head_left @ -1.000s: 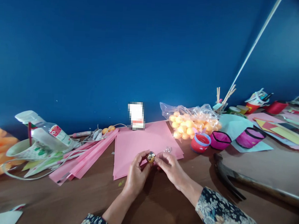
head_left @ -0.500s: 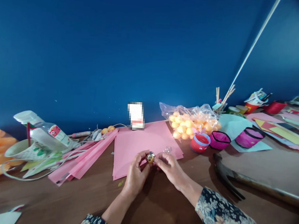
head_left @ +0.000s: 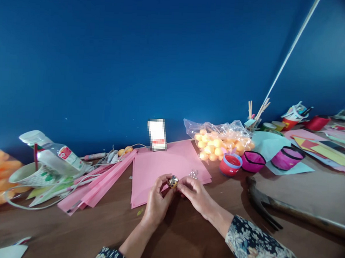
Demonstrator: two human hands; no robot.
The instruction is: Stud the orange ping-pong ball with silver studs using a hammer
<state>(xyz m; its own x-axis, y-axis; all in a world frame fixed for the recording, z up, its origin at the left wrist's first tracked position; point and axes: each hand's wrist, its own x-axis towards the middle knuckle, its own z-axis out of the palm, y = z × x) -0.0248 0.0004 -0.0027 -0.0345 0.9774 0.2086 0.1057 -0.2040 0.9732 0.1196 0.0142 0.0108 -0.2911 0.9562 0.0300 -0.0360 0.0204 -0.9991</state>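
Note:
Between the fingertips of my left hand (head_left: 159, 197) is a small, shiny, gold-coloured round piece (head_left: 173, 181). From the other side my right hand (head_left: 196, 195) pinches at its edge, thumb and forefinger closed; whether those fingertips also hold something tiny is hidden. Both hands are just above the front edge of a stack of pink paper sheets (head_left: 159, 163). Behind my right fingers, a cluster of small clear, shiny beads (head_left: 193, 173) shows on the paper, partly covered by the hand.
A hammer (head_left: 268, 205) lies right of my right arm. Beyond it are a red tub (head_left: 230, 164), magenta cups (head_left: 253, 161) and a clear bag of orange balls (head_left: 212, 144). Pink paper strips (head_left: 100, 183), a cable and a plastic bottle (head_left: 69, 158) are at left. A blue wall (head_left: 135, 65) stands behind.
The gold piece has turned slightly in my fingers, and both hands keep nearly the same place. The view has shifted a little.

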